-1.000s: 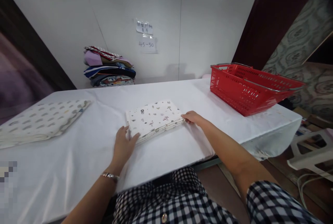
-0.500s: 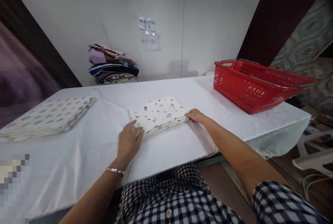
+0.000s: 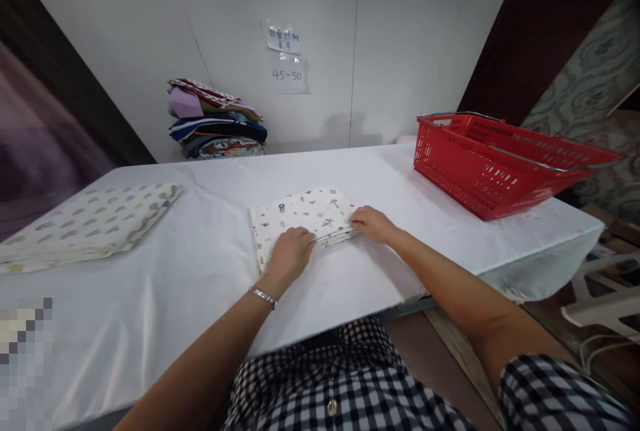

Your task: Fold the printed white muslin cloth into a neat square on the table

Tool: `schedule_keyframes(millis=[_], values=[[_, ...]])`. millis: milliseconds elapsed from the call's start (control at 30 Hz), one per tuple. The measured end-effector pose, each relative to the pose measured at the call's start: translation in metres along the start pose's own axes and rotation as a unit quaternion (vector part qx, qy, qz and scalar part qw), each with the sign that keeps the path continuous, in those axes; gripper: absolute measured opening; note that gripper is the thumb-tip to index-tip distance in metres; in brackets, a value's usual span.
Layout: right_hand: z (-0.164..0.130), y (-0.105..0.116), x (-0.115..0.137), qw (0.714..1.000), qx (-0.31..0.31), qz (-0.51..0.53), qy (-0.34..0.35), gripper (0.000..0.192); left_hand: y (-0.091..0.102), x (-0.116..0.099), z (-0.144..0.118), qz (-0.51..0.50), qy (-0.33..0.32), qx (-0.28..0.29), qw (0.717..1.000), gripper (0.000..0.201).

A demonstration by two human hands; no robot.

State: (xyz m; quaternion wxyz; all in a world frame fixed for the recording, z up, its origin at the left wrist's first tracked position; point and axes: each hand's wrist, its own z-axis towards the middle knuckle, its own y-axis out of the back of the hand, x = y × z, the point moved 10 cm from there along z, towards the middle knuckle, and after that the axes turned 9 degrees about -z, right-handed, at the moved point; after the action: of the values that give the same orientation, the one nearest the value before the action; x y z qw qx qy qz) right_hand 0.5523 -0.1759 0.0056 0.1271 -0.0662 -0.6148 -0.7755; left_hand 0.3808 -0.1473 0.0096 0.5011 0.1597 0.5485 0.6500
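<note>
A folded white cloth with small printed motifs [image 3: 301, 213] lies on the white-covered table [image 3: 210, 271] in front of me. My left hand [image 3: 291, 252] rests on its near edge, fingers curled over the fabric. My right hand [image 3: 371, 223] touches the cloth's right edge, fingers on the folded layers. A metal bracelet sits on my left wrist.
A second folded, patterned cloth [image 3: 90, 221] lies at the table's left. A pile of folded colourful fabrics [image 3: 215, 121] stands against the back wall. A red plastic basket [image 3: 495, 161] with metal handles sits at the table's right. Paper notes hang on the wall. A white stool [image 3: 605, 291] stands on the floor, right.
My left hand has moved right, from the cloth's near-left corner onto the middle of its near edge. My right hand has stayed at the right edge.
</note>
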Motion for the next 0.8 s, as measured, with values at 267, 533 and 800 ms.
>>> schedule_keyframes(millis=[267, 533, 800], values=[[0.008, -0.012, 0.011, 0.986, 0.088, -0.12, 0.074, 0.02, -0.005, 0.006, 0.008, -0.04, 0.044, 0.037, 0.998, 0.032], [0.003, -0.01, 0.022, 0.968, 0.123, -0.184, 0.118, 0.019, -0.013, 0.004, 0.012, 0.034, 0.038, 0.09, 0.995, 0.028], [0.005, -0.02, 0.019, 0.958, 0.147, -0.22, 0.114, 0.02, -0.021, 0.004, 0.013, 0.088, 0.017, 0.083, 0.993, 0.033]])
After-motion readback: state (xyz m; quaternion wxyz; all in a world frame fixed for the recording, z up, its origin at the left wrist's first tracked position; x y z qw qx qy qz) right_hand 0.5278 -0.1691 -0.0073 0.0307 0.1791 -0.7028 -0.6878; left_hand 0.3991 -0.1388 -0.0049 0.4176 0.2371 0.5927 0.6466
